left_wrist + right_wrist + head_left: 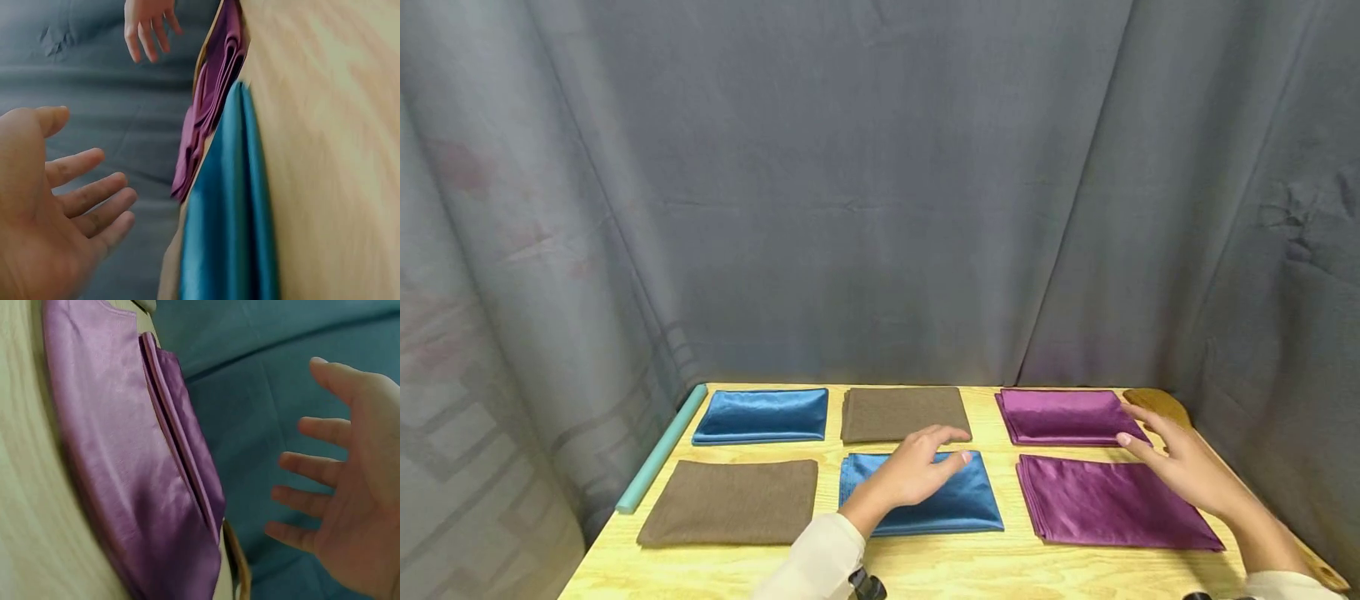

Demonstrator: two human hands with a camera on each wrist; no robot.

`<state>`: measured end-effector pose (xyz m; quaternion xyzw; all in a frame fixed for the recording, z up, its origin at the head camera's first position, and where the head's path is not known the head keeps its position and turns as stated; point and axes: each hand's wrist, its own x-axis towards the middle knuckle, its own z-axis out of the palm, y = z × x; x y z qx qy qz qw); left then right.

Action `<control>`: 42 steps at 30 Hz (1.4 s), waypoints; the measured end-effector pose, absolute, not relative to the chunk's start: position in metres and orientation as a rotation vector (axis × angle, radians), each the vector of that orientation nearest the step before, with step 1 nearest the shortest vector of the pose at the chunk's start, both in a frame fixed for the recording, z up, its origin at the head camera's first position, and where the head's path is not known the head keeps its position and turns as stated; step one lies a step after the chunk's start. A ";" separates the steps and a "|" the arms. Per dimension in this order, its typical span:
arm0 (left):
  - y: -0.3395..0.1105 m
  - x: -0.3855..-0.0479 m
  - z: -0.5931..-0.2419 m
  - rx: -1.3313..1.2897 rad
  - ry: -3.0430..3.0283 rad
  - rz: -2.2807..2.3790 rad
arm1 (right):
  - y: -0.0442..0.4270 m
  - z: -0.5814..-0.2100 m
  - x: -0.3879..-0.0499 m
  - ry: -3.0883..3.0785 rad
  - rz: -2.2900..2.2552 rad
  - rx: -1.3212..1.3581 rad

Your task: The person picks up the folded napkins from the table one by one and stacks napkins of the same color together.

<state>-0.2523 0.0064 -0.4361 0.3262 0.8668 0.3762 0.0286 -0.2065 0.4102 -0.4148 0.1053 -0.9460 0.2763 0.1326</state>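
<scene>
Along the near side of the table (700, 577), the near brown cloth (727, 502), near blue cloth (958, 502) and near purple cloth (1108, 504) lie folded in a row. Above the blue one hovers the left hand (913, 468), fingers loosely spread; the right hand (1187, 468), likewise spread and holding nothing, hangs toward the purple side. Behind lie the far blue cloth (760, 415), far brown cloth (901, 412) and far purple cloth (1060, 415). All six look neatly folded and set out, so little appears left.

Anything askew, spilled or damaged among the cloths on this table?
Nothing looks spilled, damaged or badly askew. Only the colour order seems slightly odd: the two purple cloths share a column, while the back-left blue cloth lies behind a brown cloth.
</scene>
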 end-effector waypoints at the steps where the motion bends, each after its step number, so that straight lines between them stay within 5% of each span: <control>1: 0.012 -0.251 -0.438 1.003 2.651 1.177 | 0.413 -0.419 -0.206 -2.733 0.806 0.302; 21: 0.094 -0.234 -0.472 0.765 2.449 1.490 | 0.464 -0.476 -0.171 -2.614 1.109 -0.069; 42: 0.118 -0.222 -0.467 0.467 2.479 1.464 | 0.482 -0.483 -0.170 -2.734 1.128 -0.209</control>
